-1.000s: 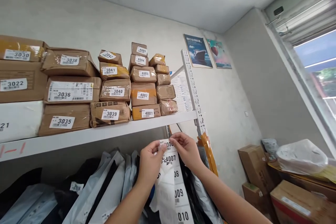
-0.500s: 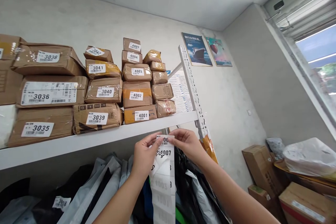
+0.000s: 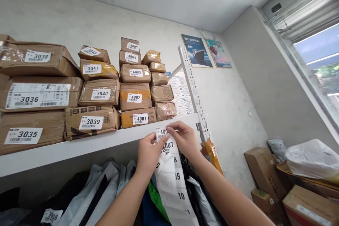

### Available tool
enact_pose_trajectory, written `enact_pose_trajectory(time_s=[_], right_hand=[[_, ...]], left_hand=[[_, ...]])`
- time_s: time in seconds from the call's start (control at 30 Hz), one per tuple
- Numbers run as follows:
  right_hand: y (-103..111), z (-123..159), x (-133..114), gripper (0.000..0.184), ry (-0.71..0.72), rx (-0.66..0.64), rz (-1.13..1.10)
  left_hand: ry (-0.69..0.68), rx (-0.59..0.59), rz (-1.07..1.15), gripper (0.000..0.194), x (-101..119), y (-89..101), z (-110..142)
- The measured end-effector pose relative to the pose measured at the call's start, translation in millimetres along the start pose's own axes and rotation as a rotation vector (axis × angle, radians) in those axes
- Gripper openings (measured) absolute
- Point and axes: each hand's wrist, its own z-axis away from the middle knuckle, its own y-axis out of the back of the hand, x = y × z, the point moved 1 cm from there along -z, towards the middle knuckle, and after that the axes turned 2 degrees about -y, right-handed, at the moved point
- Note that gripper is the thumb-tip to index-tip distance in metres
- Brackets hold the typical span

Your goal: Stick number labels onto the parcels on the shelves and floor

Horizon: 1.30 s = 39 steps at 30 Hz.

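Observation:
A long white strip of numbered barcode labels [image 3: 169, 180] hangs down in front of the shelf. My left hand [image 3: 149, 153] pinches its left side near the top, thumb on the face. My right hand [image 3: 185, 139] has thumb and finger closed on the top label at its right edge, partly covering the number, which begins 400. Below it the 4007 label shows. Just behind stands a stack of cartons labelled 4001 to 4005, with the 4001 carton [image 3: 139, 117] lowest. Right of that stack is a column of small parcels [image 3: 162, 93] with no number labels showing.
More numbered cartons [image 3: 39, 95] fill the white shelf [image 3: 79, 146] to the left. Bagged parcels [image 3: 100, 183] stand packed on the level below. A perforated white upright [image 3: 192, 81] ends the shelf. Cartons [image 3: 312, 204] and a white plastic bag [image 3: 312, 159] lie at lower right.
Both hands have risen slightly relative to the shelf, and the top label now stands more clear of my left fingers. The strip's lower end has swung right, exposing more numbers. The view has shifted slightly.

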Motion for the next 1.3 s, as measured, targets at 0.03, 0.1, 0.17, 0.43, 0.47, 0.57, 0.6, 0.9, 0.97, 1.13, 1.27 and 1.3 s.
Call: enact_pose_trajectory(time_s=[0.03, 0.1, 0.17, 0.43, 0.47, 0.57, 0.6, 0.9, 0.97, 1.13, 1.27, 1.3], right_hand=[[-0.2, -5.4, -0.5, 0.01, 0.024, -0.01, -0.002], [0.9, -19.3, -0.4, 0.01, 0.067, 0.006, -0.003], [4.7, -38.3, 1.8, 0.014, 0.085, 0.069, 0.019], [16.9, -102.9, 7.3, 0.013, 0.037, -0.036, 0.341], [15.7, -102.5, 4.9, 0.016, 0.042, -0.043, 0.381], [10.4, -96.0, -2.0, 0.047, 0.079, 0.024, 0.622], [8.4, -94.0, -3.2, 0.053, 0.118, 0.055, 0.711], [11.5, -65.7, -11.0, 0.017, 0.222, -0.092, 0.443], [12.0, -46.9, -20.1, 0.026, 0.067, -0.334, 0.194], [5.2, -16.7, -23.5, 0.03, -0.168, -0.457, -0.013], [0.9, -14.8, -13.3, 0.029, -0.169, -0.305, -0.059], [0.4, -14.9, -11.6, 0.028, -0.167, -0.281, -0.065]], left_hand=[[0.015, 0.003, -0.021, 0.036, 0.9, 1.7, -0.7], [0.033, -0.016, -0.063, 0.038, 2.1, 4.0, 0.7], [0.034, -0.061, -0.157, 0.035, 2.4, 4.2, 6.3], [-0.011, -0.176, -0.269, 0.049, -4.0, 7.1, 32.9], [-0.008, -0.179, -0.266, 0.049, -4.4, 8.6, 33.7], [-0.004, -0.182, -0.264, 0.048, -3.8, 11.5, 34.1], [-0.007, -0.18, -0.266, 0.048, -3.2, 11.7, 34.0], [-0.079, -0.064, -0.19, 0.045, 5.3, 25.3, 31.0], [-0.105, -0.044, -0.149, 0.044, 5.8, 29.8, 26.5], [-0.089, 0.009, -0.022, 0.038, 2.0, 25.6, 13.8], [-0.041, 0.065, 0.043, 0.039, -2.1, 15.1, 9.9], [-0.059, 0.091, -0.02, 0.037, -2.3, 13.1, 9.1]])
